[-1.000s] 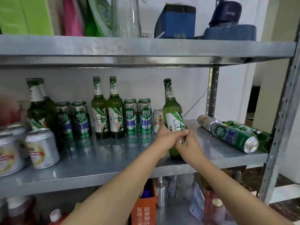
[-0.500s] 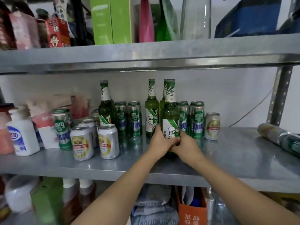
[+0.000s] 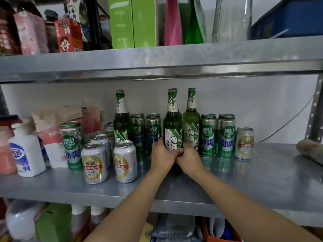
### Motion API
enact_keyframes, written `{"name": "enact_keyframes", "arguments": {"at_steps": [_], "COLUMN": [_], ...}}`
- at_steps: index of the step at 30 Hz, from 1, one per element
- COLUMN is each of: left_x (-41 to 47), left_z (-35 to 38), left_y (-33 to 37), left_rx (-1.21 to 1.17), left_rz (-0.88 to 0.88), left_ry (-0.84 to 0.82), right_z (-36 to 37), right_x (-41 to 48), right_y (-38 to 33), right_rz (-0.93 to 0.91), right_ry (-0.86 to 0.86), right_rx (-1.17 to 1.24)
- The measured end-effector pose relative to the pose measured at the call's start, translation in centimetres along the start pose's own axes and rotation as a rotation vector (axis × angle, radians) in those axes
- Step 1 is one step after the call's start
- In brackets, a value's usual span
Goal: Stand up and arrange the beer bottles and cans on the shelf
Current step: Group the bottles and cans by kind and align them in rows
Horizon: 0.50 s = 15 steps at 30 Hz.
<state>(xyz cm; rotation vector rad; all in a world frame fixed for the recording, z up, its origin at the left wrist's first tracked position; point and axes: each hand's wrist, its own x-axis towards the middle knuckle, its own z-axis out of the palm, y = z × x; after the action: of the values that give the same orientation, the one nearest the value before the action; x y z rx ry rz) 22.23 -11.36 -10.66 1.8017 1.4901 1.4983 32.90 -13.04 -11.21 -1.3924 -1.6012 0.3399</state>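
Note:
A green beer bottle (image 3: 172, 126) stands upright on the metal shelf (image 3: 253, 182), and both hands wrap its lower part. My left hand (image 3: 162, 155) grips it from the left, my right hand (image 3: 188, 157) from the right. Right beside it stands a second green bottle (image 3: 191, 123), with another bottle hidden just behind the held one. A third bottle (image 3: 121, 119) stands further left. Tall green cans (image 3: 225, 135) line the back. Short silver cans (image 3: 125, 161) stand at front left. A can (image 3: 311, 151) lies on its side at the far right.
A white plastic bottle (image 3: 26, 154) and packets (image 3: 52, 137) crowd the shelf's left end. The upper shelf (image 3: 157, 62) hangs close above the bottle tops, loaded with boxes. A steel upright (image 3: 314, 110) stands at right. Goods fill the shelf below.
Both hands have carried the bottle leftward along the shelf and back into the row, beside the other bottles. The view has swung left, so the lying cans slid to the right edge.

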Motion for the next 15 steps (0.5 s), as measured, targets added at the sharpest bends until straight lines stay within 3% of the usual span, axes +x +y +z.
{"name": "enact_keyframes", "arguments": {"at_steps": [15], "left_x": [-0.6], "left_z": [0.1], "left_y": [-2.2], "left_rx": [-0.060], "left_rz": [-0.030], "left_ry": [-0.006], "right_z": [0.9], "right_x": [-0.2], "right_y": [1.4], "right_rz": [-0.010], "right_ry": [-0.014], "right_rx": [0.001]}}
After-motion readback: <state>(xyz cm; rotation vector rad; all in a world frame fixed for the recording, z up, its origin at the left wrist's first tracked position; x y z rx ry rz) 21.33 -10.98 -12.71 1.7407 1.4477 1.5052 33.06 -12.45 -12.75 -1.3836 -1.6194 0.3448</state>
